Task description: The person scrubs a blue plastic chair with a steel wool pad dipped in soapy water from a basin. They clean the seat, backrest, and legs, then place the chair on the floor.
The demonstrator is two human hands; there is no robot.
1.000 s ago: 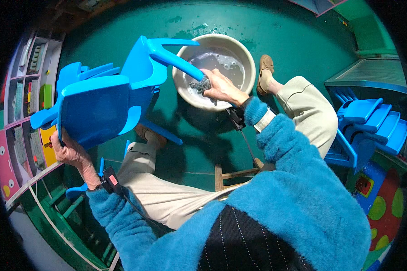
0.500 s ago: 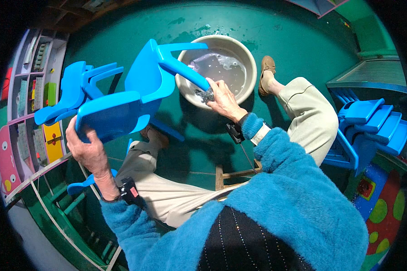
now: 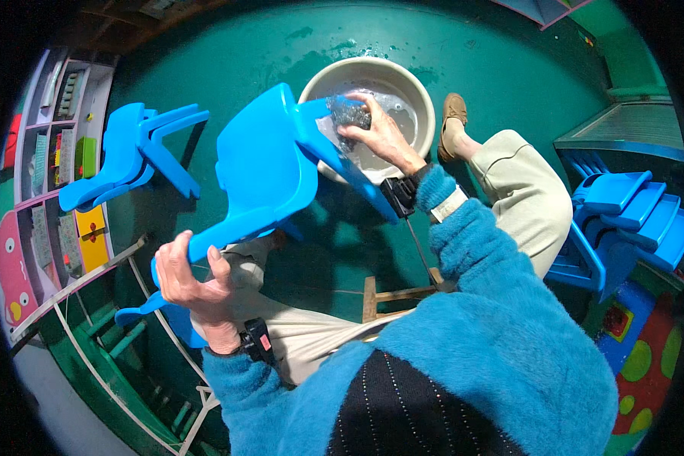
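A small blue plastic chair (image 3: 266, 156) is tilted in the air before me, its legs over a beige basin (image 3: 425, 121) of cloudy, soapy water. My left hand (image 3: 196, 285) is closed around the chair's lower-left edge, thumb on the near side. In my right hand (image 3: 387, 138) is a grey mesh scrubber (image 3: 349, 114), pressed against the chair leg that reaches over the basin. A second chair leg slants down past the basin's near rim. The hand and scrubber partly hide the upper leg's end.
More blue chairs (image 3: 125, 152) stand at the left, and several stacked ones (image 3: 623, 197) at the right. Shelves (image 3: 53, 152) line the far left. A white-railed frame (image 3: 91, 365) is at the lower left. A wooden stool (image 3: 370, 298) shows below me. Water spots the green floor.
The chair has turned, bringing its broad face toward me. My left hand has moved right and down with it. My right hand and scrubber have shifted from one leg up to the other.
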